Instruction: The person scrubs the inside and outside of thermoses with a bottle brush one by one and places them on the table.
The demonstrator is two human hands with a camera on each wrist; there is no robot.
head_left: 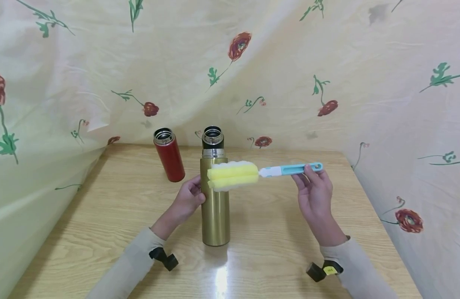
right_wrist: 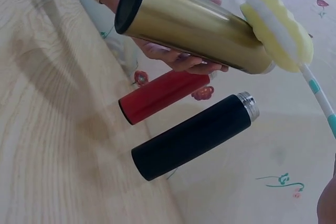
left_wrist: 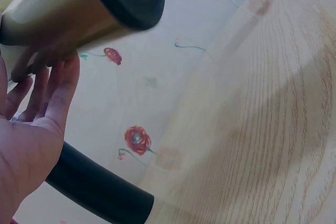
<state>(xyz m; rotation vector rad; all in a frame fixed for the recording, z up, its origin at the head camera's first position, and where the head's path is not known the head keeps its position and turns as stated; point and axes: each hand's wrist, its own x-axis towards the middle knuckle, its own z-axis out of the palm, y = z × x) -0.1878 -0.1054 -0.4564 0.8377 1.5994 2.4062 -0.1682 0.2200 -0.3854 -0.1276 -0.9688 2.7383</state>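
My left hand (head_left: 187, 199) grips a gold metal thermos bottle (head_left: 216, 218) by its side, with the fingers wrapped behind it. The bottle stands upright and uncapped, its silver neck at the top. From the right wrist view, the dark base of the gold bottle (right_wrist: 194, 27) is lifted off the table. My right hand (head_left: 316, 193) pinches the blue and white handle of a bottle brush (head_left: 233, 176) near its looped end. The brush lies level, its yellow and white sponge head overlapping the upper part of the gold bottle in the head view.
Behind the gold bottle stands a black bottle (right_wrist: 194, 137), uncapped. A red bottle (head_left: 170, 160), also uncapped, stands at the back left of the wooden table (head_left: 267, 249). A flower-patterned cloth (head_left: 185, 62) hangs along the table's back and sides.
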